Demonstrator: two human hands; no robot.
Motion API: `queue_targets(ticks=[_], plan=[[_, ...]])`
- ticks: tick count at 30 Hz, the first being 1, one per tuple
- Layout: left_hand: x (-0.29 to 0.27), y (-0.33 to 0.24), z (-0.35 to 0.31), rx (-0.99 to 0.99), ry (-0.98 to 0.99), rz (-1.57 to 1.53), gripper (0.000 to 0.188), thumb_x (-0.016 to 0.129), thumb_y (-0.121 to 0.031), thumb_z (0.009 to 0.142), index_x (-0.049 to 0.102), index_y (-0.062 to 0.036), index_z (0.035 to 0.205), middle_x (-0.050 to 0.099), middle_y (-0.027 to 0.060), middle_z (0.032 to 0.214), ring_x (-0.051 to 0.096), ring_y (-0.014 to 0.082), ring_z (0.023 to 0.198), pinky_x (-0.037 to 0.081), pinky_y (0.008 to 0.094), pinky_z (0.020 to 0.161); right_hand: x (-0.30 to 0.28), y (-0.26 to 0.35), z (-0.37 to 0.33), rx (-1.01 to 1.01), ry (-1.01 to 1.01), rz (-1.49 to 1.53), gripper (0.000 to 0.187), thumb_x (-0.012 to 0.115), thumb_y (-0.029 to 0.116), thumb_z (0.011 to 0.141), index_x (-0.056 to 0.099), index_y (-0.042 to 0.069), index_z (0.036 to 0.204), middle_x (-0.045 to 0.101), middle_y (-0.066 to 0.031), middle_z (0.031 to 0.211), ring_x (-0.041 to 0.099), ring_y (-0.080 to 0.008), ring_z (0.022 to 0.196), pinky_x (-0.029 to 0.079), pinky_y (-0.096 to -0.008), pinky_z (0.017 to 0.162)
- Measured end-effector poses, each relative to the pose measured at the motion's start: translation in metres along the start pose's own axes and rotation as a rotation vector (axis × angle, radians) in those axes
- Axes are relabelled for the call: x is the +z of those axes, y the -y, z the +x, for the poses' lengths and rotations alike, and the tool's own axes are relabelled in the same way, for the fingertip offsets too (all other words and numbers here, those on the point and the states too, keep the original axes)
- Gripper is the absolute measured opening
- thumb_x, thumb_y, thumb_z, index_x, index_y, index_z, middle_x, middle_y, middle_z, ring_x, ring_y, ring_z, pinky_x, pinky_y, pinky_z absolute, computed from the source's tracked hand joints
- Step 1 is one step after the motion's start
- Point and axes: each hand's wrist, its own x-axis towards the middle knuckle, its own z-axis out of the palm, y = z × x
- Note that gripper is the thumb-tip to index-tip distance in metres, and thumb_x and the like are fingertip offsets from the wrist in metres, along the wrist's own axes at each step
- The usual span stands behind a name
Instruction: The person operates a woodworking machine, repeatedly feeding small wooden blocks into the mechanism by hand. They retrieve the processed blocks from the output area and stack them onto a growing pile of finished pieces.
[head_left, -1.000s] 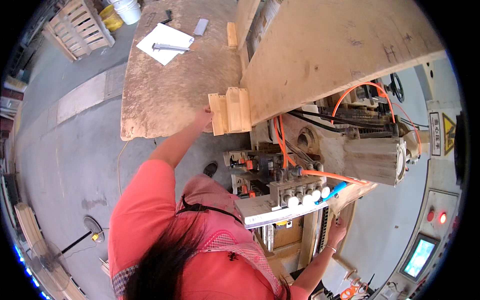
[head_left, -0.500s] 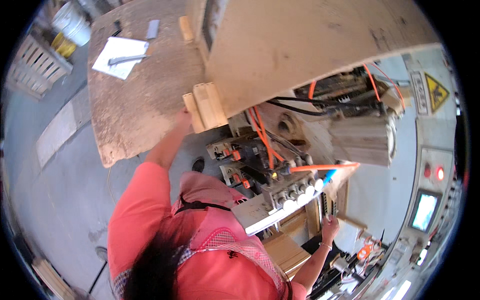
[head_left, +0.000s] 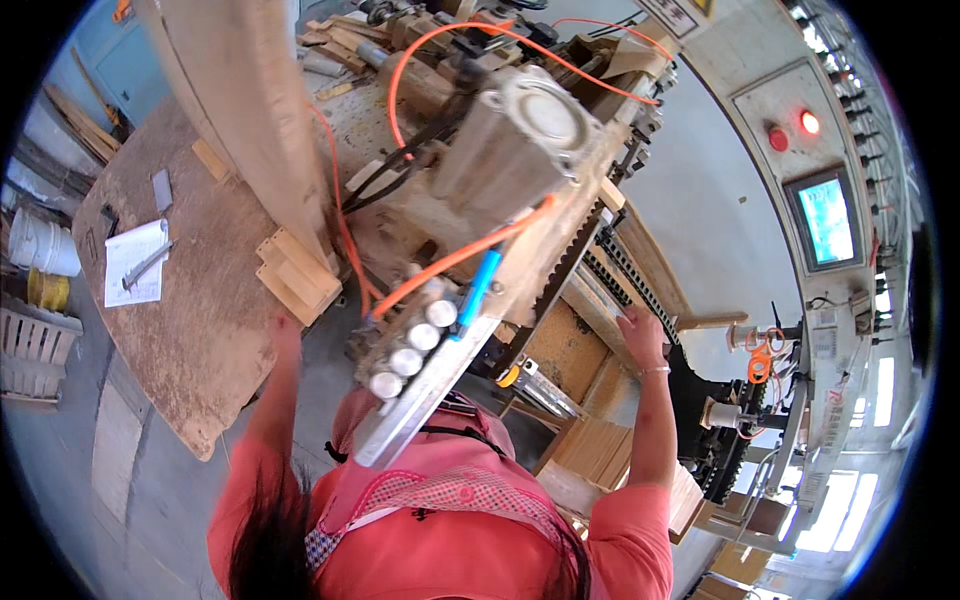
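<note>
My left hand [head_left: 287, 335] is at the near edge of the wooden table, just below a small stack of grooved wooden blocks [head_left: 297, 277]. Motion smears its fingers, so whether it touches the blocks cannot be told. Inside the machine on the right, my right hand [head_left: 642, 338] reaches to a toothed black chain [head_left: 622, 262] and a pale wooden strip [head_left: 598, 308]. Its fingers are bent together by the end of the strip; whatever they hold is hidden.
A metal cylinder [head_left: 515, 135] with orange hoses stands between my arms, above a metal bar [head_left: 425, 395] with white round knobs. A control panel screen [head_left: 826, 222] is at the right. Paper [head_left: 135, 262] with a caliper lies on the table [head_left: 200, 350]. Stacked boards [head_left: 590, 452] stand below my right hand.
The view has turned, so the table sits farther left and the control panel higher. My left hand stays by the blocks; my right hand remains inside the machine beside the chain.
</note>
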Motion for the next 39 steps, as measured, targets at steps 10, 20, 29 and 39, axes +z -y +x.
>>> queue_targets(ticks=[10,20,29,39], plan=[[0.074,-0.270,-0.326,0.187,0.839,0.016,0.021,0.054,-0.009,0.089,0.061,-0.0043,0.107,0.063,0.0057,0.099,0.061,0.0144,0.089,0.048,0.0281,0.079,0.005,-0.006,0.146,-0.165,-0.120,0.093,0.032,0.070,0.027,0.074,0.065,0.004,0.095,0.065,-0.0148,0.095,0.061,-0.0328,0.089,0.049,-0.0402,0.079],[0.205,-0.330,-0.383,0.869,0.753,0.435,0.046,0.054,-0.014,0.086,0.040,0.0009,0.127,0.051,0.0216,0.121,0.050,0.0392,0.109,0.041,0.0444,0.092,0.025,0.007,0.275,-0.217,-0.017,-0.004,0.051,0.077,0.036,0.066,0.062,0.002,0.101,0.061,-0.0157,0.105,0.056,-0.0305,0.104,0.047,-0.0400,0.087],[0.212,-0.337,-0.389,0.889,0.704,0.509,0.043,0.052,-0.007,0.083,0.041,0.0003,0.125,0.054,0.0222,0.111,0.052,0.0402,0.099,0.044,0.0454,0.085,0.049,-0.008,0.298,-0.237,0.084,-0.025,0.043,0.075,0.035,0.066,0.066,0.002,0.091,0.066,-0.0166,0.094,0.064,-0.0319,0.089,0.052,-0.0398,0.078],[0.213,-0.339,-0.386,0.867,0.740,0.497,0.043,0.051,-0.009,0.085,0.041,-0.0002,0.126,0.053,0.0234,0.115,0.052,0.0419,0.101,0.044,0.0460,0.085,0.068,-0.006,0.293,-0.245,0.053,0.007,0.033,0.070,0.032,0.063,0.068,0.003,0.081,0.066,-0.0176,0.082,0.064,-0.0337,0.079,0.053,-0.0406,0.072]])
